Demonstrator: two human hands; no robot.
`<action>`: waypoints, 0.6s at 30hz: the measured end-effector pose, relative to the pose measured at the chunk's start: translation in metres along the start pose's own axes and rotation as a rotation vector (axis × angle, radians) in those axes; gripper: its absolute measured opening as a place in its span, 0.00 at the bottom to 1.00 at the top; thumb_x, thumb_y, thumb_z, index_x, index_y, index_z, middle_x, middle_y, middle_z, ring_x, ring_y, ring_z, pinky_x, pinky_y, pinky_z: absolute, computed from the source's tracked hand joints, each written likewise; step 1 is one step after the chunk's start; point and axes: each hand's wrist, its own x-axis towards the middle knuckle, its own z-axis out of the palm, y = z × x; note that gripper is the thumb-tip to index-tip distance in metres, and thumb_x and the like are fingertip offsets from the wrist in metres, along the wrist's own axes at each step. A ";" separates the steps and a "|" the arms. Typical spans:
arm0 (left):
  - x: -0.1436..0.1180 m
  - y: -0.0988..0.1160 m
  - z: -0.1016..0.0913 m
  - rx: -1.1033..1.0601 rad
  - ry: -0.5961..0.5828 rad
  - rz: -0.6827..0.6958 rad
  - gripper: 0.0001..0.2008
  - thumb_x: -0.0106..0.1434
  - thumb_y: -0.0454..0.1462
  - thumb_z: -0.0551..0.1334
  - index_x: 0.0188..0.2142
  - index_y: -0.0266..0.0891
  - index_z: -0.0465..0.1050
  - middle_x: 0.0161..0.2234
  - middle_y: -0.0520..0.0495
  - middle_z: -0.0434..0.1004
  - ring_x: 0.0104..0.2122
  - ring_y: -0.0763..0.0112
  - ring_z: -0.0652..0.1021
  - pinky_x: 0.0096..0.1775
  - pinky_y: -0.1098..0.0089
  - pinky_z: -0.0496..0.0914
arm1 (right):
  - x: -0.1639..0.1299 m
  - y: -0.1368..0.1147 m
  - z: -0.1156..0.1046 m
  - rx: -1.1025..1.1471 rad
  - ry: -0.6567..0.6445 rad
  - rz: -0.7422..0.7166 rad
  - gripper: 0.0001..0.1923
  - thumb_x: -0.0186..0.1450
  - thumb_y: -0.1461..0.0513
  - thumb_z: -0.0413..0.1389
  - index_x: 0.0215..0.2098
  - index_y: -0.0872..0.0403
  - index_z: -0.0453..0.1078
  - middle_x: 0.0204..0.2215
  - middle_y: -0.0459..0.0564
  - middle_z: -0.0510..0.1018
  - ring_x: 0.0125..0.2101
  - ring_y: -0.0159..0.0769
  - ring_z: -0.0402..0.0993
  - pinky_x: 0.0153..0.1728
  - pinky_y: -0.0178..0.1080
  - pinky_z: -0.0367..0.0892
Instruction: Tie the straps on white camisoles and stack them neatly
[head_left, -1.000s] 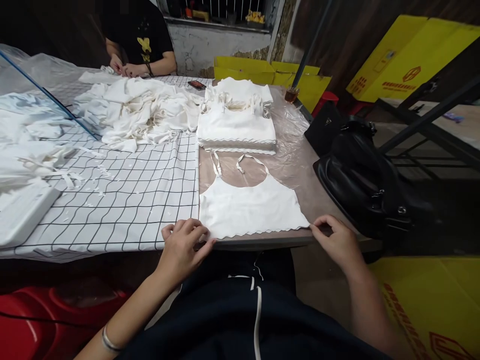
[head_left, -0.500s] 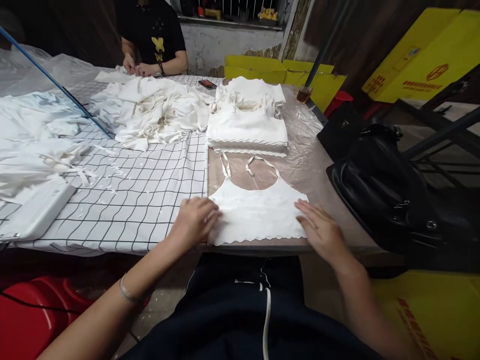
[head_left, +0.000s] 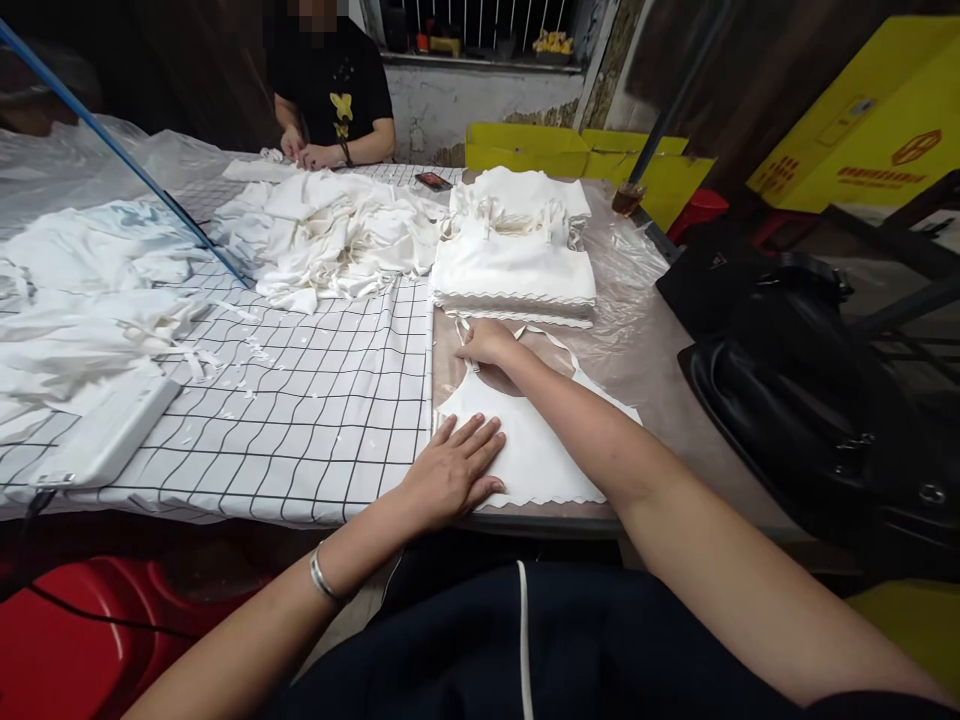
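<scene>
At the surface's near edge lies a thin, limp white top (head_left: 547, 455). Our left hand (head_left: 457, 470) presses flat on it, fingers spread; our right hand (head_left: 487, 342) pinches 1 strap (head_left: 466, 335). We judge it light, easily shifted, best held by straps or hem corners.

Illumination is moderate and even across the table (head_left: 660, 370), apparently from overhead. The white garments (head_left: 517, 270) reproduce bright, with some loss of fold detail. The plastic sheet (head_left: 630, 300) shows soft glare patches. The upper left background and the black bag (head_left: 810, 400) are dim. Shadows are soft. Wide-angle distortion bends lines near the edges. Focus is sharp centrally; corners are slightly smeared.
</scene>
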 end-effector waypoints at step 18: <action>-0.003 0.001 0.001 -0.072 -0.065 -0.031 0.30 0.72 0.51 0.45 0.66 0.36 0.57 0.67 0.41 0.53 0.67 0.54 0.56 0.65 0.49 0.49 | 0.062 -0.025 -0.090 1.113 -0.025 0.297 0.10 0.70 0.66 0.51 0.31 0.59 0.69 0.20 0.43 0.69 0.16 0.19 0.60 0.15 0.22 0.54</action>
